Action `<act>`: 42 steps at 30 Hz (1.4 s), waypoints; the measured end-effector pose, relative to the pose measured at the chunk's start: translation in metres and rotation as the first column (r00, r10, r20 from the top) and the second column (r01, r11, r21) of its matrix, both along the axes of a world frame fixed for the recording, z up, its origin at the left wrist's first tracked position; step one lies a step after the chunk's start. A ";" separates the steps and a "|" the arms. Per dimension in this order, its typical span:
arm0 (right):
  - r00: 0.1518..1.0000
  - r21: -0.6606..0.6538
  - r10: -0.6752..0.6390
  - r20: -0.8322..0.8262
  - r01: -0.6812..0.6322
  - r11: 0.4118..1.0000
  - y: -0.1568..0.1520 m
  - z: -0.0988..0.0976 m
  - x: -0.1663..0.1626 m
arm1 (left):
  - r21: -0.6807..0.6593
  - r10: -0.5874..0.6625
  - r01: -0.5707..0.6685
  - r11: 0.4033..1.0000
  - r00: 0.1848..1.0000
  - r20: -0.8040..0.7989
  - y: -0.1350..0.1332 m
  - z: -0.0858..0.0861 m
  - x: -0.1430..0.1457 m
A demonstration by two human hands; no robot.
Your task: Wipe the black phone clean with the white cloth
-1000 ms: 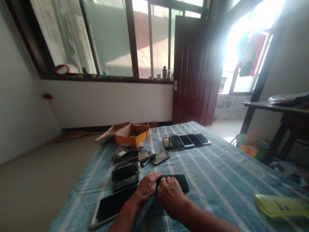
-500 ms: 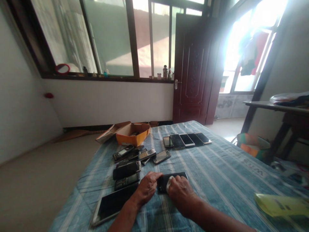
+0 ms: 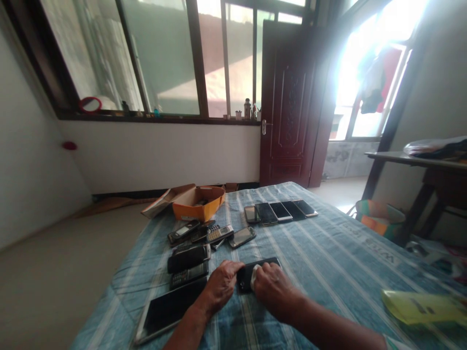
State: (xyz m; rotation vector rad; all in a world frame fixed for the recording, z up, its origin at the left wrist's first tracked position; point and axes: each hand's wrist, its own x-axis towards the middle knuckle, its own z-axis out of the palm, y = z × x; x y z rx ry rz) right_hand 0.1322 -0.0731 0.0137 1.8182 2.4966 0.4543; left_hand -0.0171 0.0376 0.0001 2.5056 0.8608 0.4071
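Observation:
A black smartphone lies flat on the striped blue bed cover in front of me. My left hand grips its left end, fingers bent and thumb side towards the phone. My right hand is closed round a crumpled white cloth and presses it on the phone's surface; whether it is cloth or tissue is hard to tell. Beside my left forearm rests a large tablet with a pale frame. Beyond it are a keypad phone and a dark phone in a case.
Several old phones lie in a loose pile, near an open orange box. Further right, several smartphones form a row. A yellow packet lies at the right. Behind stand a dark red door and a side table.
The whole view has shifted slightly. My left hand keeps its place on the phone, and my right hand stays on it with the white cloth, almost unmoved.

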 end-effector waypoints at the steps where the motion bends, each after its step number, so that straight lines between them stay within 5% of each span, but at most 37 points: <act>1: 1.000 0.000 0.014 -0.005 -0.014 1.000 0.002 0.001 -0.005 | 0.002 0.000 0.000 1.000 1.000 0.000 0.000 0.000 0.000; 23: 0.994 0.034 0.059 -0.095 -0.056 0.998 0.005 -0.011 -0.017 | 0.049 0.027 -0.027 0.998 1.000 -0.003 -0.012 0.005 0.001; 33: 0.992 0.011 0.066 -0.106 -0.065 0.998 0.003 0.004 -0.027 | 0.062 0.050 -0.044 0.997 0.993 -0.104 -0.017 0.007 0.002; 42: 1.000 0.037 0.002 -0.019 -0.001 0.999 0.001 -0.015 0.040 | 0.091 0.023 -0.015 0.996 0.996 -0.088 -0.018 0.000 0.000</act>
